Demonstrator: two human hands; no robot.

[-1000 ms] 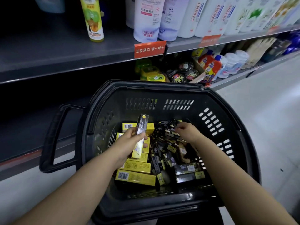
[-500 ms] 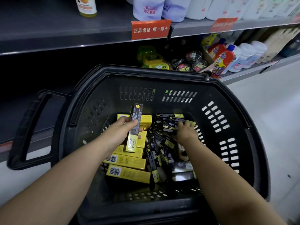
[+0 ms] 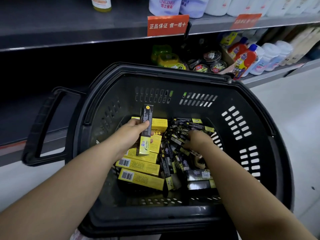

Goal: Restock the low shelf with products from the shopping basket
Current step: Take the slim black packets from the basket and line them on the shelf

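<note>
Left hand (image 3: pixel 131 134) grips a black-and-yellow box (image 3: pixel 145 118) upright (yellow end down), just above the flat yellow boxes (image 3: pixel 138 166). Right hand (image 3: pixel 197 139) digs into the black boxes (image 3: pixel 168 163) beside them, grip unclear. All inside the basket (image 3: pixel 173 70), in front of the low shelf (image 3: pixel 270 76).

The grey upper shelf (image 3: pixel 69 32) carries a row of white bottles (image 3: pixel 216 6) and 1 yellow-based bottle (image 3: pixel 101 4), with 2 orange tags (image 3: pixel 167 25) clipped to its front edge. On the low shelf (image 3: pixel 270 76) stand green-yellow containers (image 3: pixel 166 58), round black tins (image 3: pixel 211 61), 2 red bottles (image 3: pixel 245 58) with blue caps, then pale bottles (image 3: pixel 270 56). The black shopping basket (image 3: pixel 242 94) holds yellow boxes (image 3: pixel 141 178) on its left side and black boxes (image 3: pixel 199 174) on its right. A pale floor (image 3: pixel 294 110) runs beside it.
</note>
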